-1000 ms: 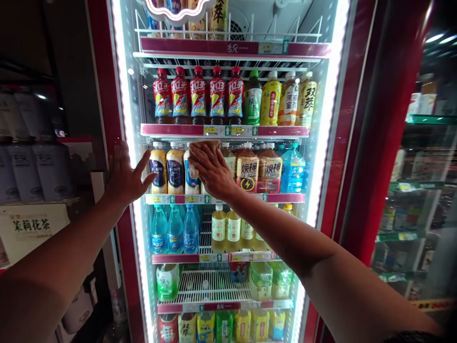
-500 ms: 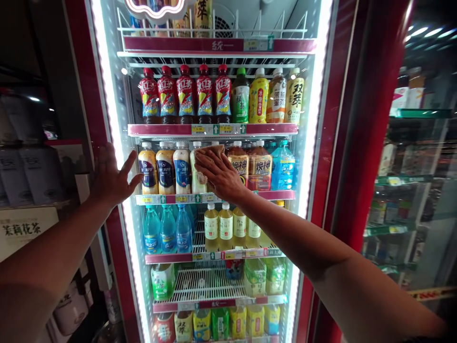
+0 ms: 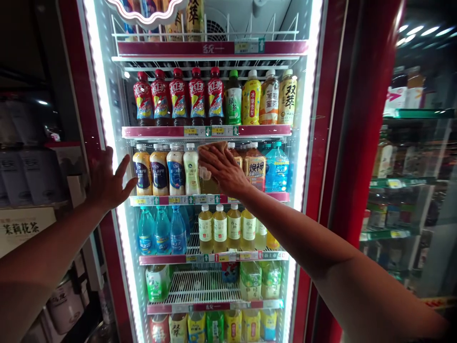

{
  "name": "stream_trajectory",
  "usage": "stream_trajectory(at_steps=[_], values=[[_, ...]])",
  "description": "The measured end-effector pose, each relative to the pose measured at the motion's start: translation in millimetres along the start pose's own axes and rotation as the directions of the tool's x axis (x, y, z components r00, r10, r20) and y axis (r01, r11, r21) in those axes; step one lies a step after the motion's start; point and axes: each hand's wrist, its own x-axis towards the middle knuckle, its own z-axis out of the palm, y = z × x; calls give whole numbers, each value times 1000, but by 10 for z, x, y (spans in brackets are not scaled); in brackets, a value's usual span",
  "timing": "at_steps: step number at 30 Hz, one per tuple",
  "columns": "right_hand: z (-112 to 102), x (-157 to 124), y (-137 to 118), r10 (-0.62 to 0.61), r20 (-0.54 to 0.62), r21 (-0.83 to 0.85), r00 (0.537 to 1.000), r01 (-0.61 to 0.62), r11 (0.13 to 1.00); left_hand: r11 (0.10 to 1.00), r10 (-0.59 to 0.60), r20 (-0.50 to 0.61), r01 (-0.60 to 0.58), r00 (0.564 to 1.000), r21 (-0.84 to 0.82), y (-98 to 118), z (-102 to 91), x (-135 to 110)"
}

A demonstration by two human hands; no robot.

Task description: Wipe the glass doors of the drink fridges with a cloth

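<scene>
- On the front of the drinks cooler (image 3: pixel 321 143), at its third shelf, the brown cloth (image 3: pixel 217 145) is partly covered; only its edges peep out.
- The right hand (image 3: pixel 226 169) has its fingers laid out over that cloth, gripping it flat; the bottles behind are hidden.
- The right forearm (image 3: pixel 296 233) masks part of the cooler's lower right.
- At the cooler's left edge, the left hand (image 3: pixel 109 181) has loose, spread fingers, holding nothing; I can't tell whether its palm touches.
- The neon-edged sign (image 3: pixel 146 20) is cut off at the cooler's top, the bottom bottles (image 3: pixel 215 326) at its foot.
- The cooler's front is probably glass, judging by faint reflections.
- Left of the cooler, pale packages (image 3: pixel 41 174) sink into gloom; right of it, green-edged shelves (image 3: pixel 417 113) look blurred.
</scene>
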Motion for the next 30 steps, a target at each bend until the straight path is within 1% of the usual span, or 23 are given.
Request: stream_trajectory(at_steps=[2, 4, 6, 9, 11, 13, 16, 19, 23, 25, 27, 30], values=[[-29, 14, 58, 61, -38, 15, 997, -61, 998, 1000, 28, 19, -28, 999, -5, 172, 2, 51], [-29, 0, 67, 94, -65, 30, 993, -92, 995, 996, 91, 54, -89, 994, -30, 395, 20, 145], [-20, -48, 52, 87, -58, 31, 995, -85, 996, 985, 171, 33, -170, 985, -43, 638, 59, 266], [-51, -139, 78, 34, -2, 2, 999, -34, 999, 959, 276, 18, -274, 961, -65, 970, 152, 436], [-107, -183, 148, 14, 17, -21, 1000, -14, 1000, 951, 303, -8, -303, 953, -57, 1137, 228, 504], [-160, -217, 234, 35, -5, -40, 999, -35, 999, 954, 296, -22, -296, 955, -47, 1248, 306, 527], [-185, -296, 308, 90, -64, -50, 994, -93, 994, 963, 265, -36, -266, 964, -31, 1319, 398, 508], [-169, -423, 311, 95, -71, -68, 993, -100, 993, 968, 248, -44, -249, 968, -23, 1323, 440, 484], [-219, -541, 370, 42, -20, -96, 999, -43, 994, 969, 241, -54, -243, 969, -36, 1318, 446, 483], [-264, -557, 440, 34, -21, -92, 999, -36, 995, 971, 234, -60, -236, 970, -41, 1322, 443, 485], [-291, -572, 495, 59, -44, -86, 997, -63, 994, 972, 230, -60, -233, 971, -40, 1323, 439, 481], [-284, -640, 505, 106, -76, -81, 991, -113, 990, 969, 244, -47, -246, 969, -23, 1309, 439, 468]])
